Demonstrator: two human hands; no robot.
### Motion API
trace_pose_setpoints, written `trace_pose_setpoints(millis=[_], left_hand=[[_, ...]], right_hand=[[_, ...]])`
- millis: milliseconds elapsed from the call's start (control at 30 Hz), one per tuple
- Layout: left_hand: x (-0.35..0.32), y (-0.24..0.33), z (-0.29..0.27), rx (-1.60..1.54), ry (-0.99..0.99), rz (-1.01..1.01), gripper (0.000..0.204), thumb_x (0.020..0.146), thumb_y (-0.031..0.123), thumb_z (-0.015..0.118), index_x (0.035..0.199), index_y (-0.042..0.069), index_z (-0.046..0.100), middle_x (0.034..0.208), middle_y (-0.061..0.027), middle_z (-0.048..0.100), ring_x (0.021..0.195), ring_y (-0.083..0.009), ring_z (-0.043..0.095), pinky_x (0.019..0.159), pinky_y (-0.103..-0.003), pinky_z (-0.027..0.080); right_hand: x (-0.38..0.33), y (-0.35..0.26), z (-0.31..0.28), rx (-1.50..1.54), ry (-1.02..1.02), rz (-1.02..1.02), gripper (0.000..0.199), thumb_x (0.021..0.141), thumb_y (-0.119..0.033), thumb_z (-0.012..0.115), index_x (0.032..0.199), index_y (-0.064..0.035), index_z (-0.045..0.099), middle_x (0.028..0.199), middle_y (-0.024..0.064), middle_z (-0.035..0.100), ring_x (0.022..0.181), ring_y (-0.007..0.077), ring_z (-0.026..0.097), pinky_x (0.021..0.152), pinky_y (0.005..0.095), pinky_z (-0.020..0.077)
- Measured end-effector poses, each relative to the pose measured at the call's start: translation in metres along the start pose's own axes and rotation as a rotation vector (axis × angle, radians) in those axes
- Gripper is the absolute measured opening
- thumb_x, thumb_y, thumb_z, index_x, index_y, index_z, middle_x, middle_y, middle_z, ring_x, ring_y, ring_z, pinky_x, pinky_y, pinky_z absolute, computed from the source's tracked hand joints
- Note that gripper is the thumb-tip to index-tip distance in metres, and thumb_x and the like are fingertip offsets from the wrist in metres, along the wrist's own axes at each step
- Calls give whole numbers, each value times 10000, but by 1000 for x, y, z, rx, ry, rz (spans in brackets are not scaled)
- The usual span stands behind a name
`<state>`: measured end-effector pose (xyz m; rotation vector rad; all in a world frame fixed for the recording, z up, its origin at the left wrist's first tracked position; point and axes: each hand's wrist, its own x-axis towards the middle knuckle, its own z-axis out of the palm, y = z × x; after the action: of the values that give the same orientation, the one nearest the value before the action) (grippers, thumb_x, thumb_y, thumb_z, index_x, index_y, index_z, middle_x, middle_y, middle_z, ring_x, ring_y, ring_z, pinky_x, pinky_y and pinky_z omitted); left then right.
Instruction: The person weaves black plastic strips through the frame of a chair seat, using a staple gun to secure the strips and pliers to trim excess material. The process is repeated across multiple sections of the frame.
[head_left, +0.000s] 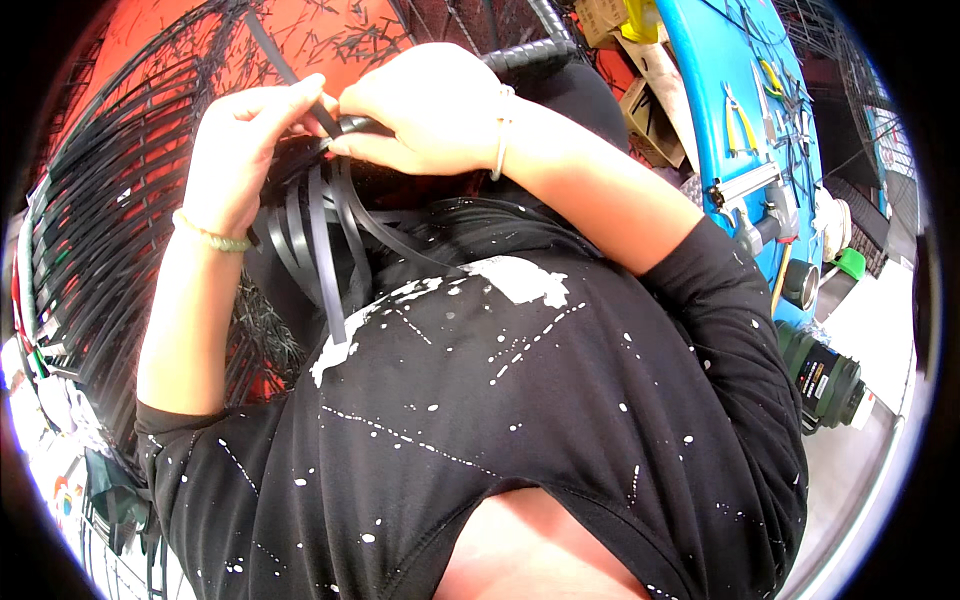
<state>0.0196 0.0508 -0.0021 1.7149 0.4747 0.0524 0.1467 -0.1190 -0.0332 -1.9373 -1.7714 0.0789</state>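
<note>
While the flat black strip slants up beyond my left hand, its thumb and fingers pinch it, and my right hand curls just beside them, though I cannot tell exactly what its fingertips press. Loose dark strips hang below my fingers; past them to the right are a wrapped black bar and, farther off, a blue table with yellow-handled pliers

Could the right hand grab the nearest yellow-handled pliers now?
Probably not yet: the right hand is holding black strips, and the nearest yellow-handled pliers lie off right on the blue table.
</note>
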Motion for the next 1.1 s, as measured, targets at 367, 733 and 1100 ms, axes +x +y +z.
trace_pose_setpoints(millis=[367,733,1100], left_hand=[[1,-17,-23,369,-66,375,244,863,68,743,1086,-7,677,866,-42,719,796,-72,664,760,-235,560],[22,-24,-22,792,3,678,249,927,157,663,750,-8,602,609,-167,482,511,-266,492,522,-353,416],[24,-31,-24,662,35,538,350,939,117,664,693,-46,476,607,-63,307,542,-108,308,503,-288,314]], right_hand=[[21,8,15,-119,32,-52,349,891,-461,617,891,-119,685,727,108,672,708,320,671,647,421,531],[23,2,13,-146,-40,15,368,865,-463,653,930,-103,687,774,112,686,767,305,683,689,420,531],[-120,35,-72,-308,506,240,479,791,-335,779,1158,-56,650,1112,149,671,1062,327,632,959,418,466]])
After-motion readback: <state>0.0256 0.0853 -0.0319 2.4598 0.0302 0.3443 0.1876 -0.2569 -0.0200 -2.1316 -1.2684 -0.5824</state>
